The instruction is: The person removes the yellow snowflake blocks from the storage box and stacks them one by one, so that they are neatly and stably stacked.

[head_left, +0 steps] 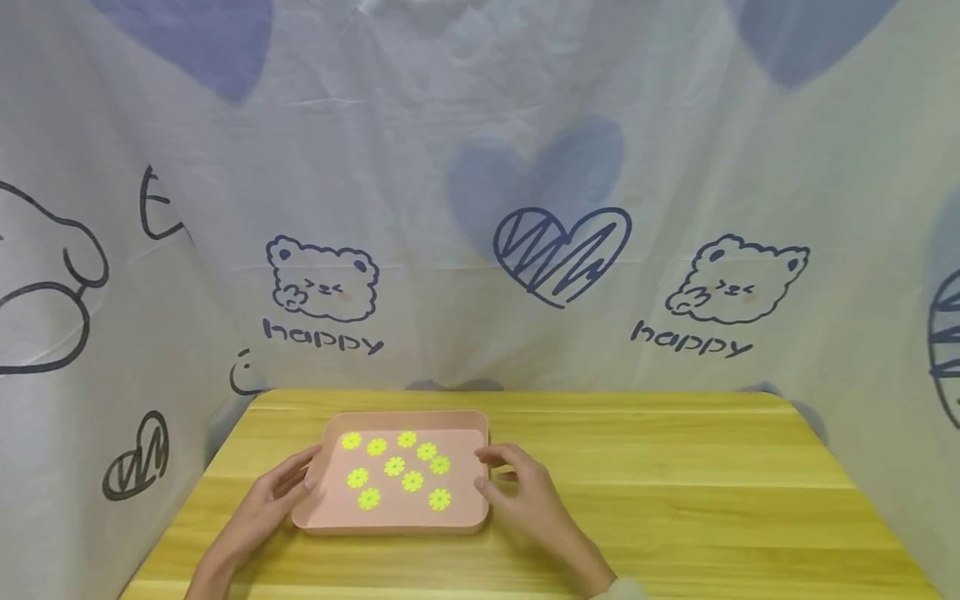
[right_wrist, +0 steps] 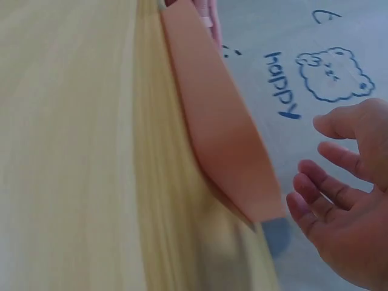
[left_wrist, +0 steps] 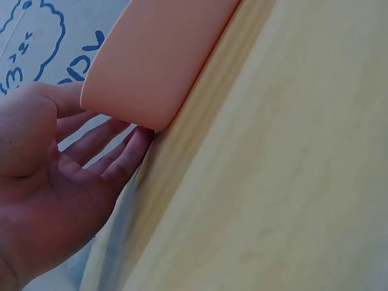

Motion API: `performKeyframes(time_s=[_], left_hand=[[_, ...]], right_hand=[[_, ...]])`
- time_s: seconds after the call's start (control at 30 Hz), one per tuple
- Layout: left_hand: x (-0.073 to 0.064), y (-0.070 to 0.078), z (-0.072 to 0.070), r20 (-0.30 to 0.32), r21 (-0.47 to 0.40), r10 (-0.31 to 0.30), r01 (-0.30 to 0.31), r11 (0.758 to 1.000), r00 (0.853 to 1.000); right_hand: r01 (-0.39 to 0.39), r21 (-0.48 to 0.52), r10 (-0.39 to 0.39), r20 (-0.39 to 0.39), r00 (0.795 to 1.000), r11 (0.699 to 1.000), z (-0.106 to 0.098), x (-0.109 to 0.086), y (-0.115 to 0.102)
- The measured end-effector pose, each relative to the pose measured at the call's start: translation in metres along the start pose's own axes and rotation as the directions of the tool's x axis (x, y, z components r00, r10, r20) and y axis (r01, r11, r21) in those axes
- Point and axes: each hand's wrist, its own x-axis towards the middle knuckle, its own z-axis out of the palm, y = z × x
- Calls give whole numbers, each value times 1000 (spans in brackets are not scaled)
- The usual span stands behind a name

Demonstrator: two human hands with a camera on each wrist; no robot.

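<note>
A shallow pink tray (head_left: 390,529) lies on the wooden table, left of the middle. Scattered on its floor are several yellow-green flower-shaped pieces (head_left: 394,467). My left hand (head_left: 262,502) holds the tray's left side; in the left wrist view the thumb goes over the rim and the other fingers sit against the outside, near the bottom corner. By the tray's right side is my right hand (head_left: 531,493), its fingers loosely bent. A small gap shows between those fingers and the tray wall (right_wrist: 221,121) in the right wrist view.
The wooden table (head_left: 675,483) stretches to the right of the tray. White cloth with hearts and bear drawings (head_left: 322,279) hangs behind the table and along both sides. A pink item (right_wrist: 209,21) shows past the tray in the right wrist view.
</note>
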Motion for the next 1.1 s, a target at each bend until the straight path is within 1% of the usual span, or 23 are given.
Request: performKeyframes(time_s=[0.13,0.23,0.33,0.43,0.53,0.63,0.73,0.9,1.0,1.1], left_hand=[[1,-5,-2,-14,-35,-37,37,999,999],[1,-8,-2,-32,-29,-66,66,997,997],[-1,-11,-2,-54,-25,-89,88,996,995],[-4,-12,-3,-61,-38,-85,83,996,994],[-5,-14,-4,-64,-57,-71,67,996,995],[-3,-14,-5,-60,-75,-56,52,996,997],[-1,-14,-5,-64,-89,-51,45,995,997],[0,-14,-6,-67,-114,-80,72,991,995],[-1,-15,-6,-71,-127,-103,94,987,992],[-2,-16,-4,-70,-128,-113,103,986,991]], right_hand=[[7,-27,-5,65,998,1000,14,7,4],[4,-69,3,106,994,998,22,11,6],[20,-131,-4,127,992,991,30,15,6],[48,-214,-18,142,990,976,37,19,5],[73,-303,-25,159,987,950,42,21,4],[67,-382,0,174,985,922,46,23,4],[52,-436,32,184,982,898,49,25,2],[4,-484,94,177,980,875,56,28,-4],[-35,-515,140,168,976,857,60,27,-6],[-58,-541,170,160,972,839,62,26,-7]])
